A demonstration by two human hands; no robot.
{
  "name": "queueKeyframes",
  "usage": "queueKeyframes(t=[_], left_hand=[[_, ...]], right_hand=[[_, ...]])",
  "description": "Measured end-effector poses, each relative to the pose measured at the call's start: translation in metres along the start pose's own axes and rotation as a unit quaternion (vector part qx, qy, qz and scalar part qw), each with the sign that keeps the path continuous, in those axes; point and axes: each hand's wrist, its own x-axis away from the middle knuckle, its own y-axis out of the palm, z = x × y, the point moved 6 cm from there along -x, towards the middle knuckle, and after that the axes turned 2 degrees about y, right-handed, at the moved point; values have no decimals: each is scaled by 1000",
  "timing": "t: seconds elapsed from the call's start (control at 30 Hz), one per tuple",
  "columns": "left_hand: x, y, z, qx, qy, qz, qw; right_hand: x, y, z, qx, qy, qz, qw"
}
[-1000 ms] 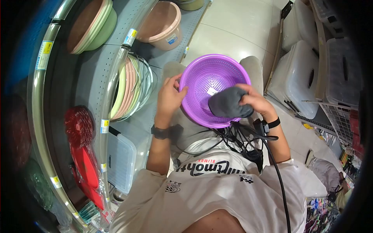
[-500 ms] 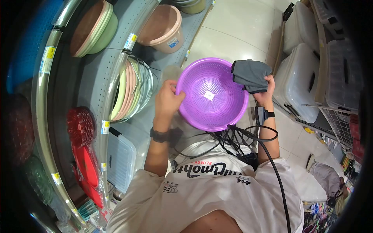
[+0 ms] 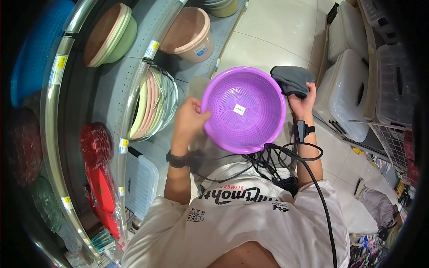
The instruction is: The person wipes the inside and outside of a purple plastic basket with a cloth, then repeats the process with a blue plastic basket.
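Note:
A purple plastic colander (image 3: 219, 125) with a small white label (image 3: 239, 109) on its perforated bottom is in front of my body, its open side facing up. My left hand (image 3: 190, 118) is closed on the colander's left rim, thumb over the edge. My right hand (image 3: 304, 102) grips a dark grey cloth (image 3: 292, 78), folded and bunched, just beside the colander's upper right rim. Black cables (image 3: 272, 167) hang below the colander across my white shirt.
Shelving at left carries a pink bucket (image 3: 190, 38), nested basins (image 3: 114, 38), a stack of pastel round items (image 3: 149, 105) and red wrapped plasticware (image 3: 98, 165). Clear storage boxes (image 3: 346, 94) line the right side. A person (image 3: 377, 205) is low at the lower right. Pale floor tiles (image 3: 268, 31) run between.
The grey cloth in my right hand has moved off the colander's rim, up and slightly right. My left hand has shifted a little left along with the colander's edge.

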Motion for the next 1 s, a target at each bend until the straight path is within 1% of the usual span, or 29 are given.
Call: queueKeyframes(t=[0.07, 0.1, 0.17, 0.2, 0.23, 0.3, 0.33, 0.37, 0.43, 0.5, 0.57, 0.6, 0.67, 0.77, 0.87, 0.93, 1.0], left_hand=[[3, 0, -3, 13, 15, -6, 1000], [5, 1, -5, 27, 30, -12, 999], [5, 6, -18, 37, 26, -27, 999], [6, 9, -24, 47, 21, -41, 998], [8, 8, -26, 46, 22, -40, 998], [12, 6, -28, 61, 36, -37, 997], [14, 5, -29, 61, 35, -36, 997], [16, 4, -30, 67, 39, -33, 996], [20, 2, -30, 73, 43, -30, 996], [24, -1, -29, 78, 35, -23, 996], [29, -5, -23, 70, 28, -20, 997], [31, -7, -21, 61, 21, -19, 998], [34, -8, -15, 50, 27, -11, 998], [33, -8, -10, 28, 38, 6, 999], [30, -8, -5, 2, 50, 24, 998], [28, -7, -5, -15, 57, 34, 998], [26, -7, -5, -50, 98, 80, 991]], right_hand=[[-9, -5, 2, 23, 8, 55, 998], [-12, -4, 3, 22, 7, 55, 998], [-20, 0, 12, 79, 59, 36, 994], [-26, -1, 17, 105, 97, 9, 990], [-24, 6, 19, 105, 97, 7, 990], [-20, 31, 34, 203, 125, -18, 971], [-21, 36, 38, 241, 119, -38, 963], [-23, 35, 41, 241, 119, -38, 962], [-27, 31, 48, 324, 123, -48, 937], [-30, 30, 53, 317, 138, -46, 937], [-30, 29, 57, 310, 184, -62, 931], [-32, 28, 57, 310, 184, -62, 931], [-30, 26, 59, 284, 196, -36, 938], [-33, 22, 59, 287, 186, -26, 939], [-35, 23, 59, 294, 180, -41, 938], [-34, 24, 59, 308, 171, -34, 935], [-33, 25, 58, 322, 163, -26, 932]])
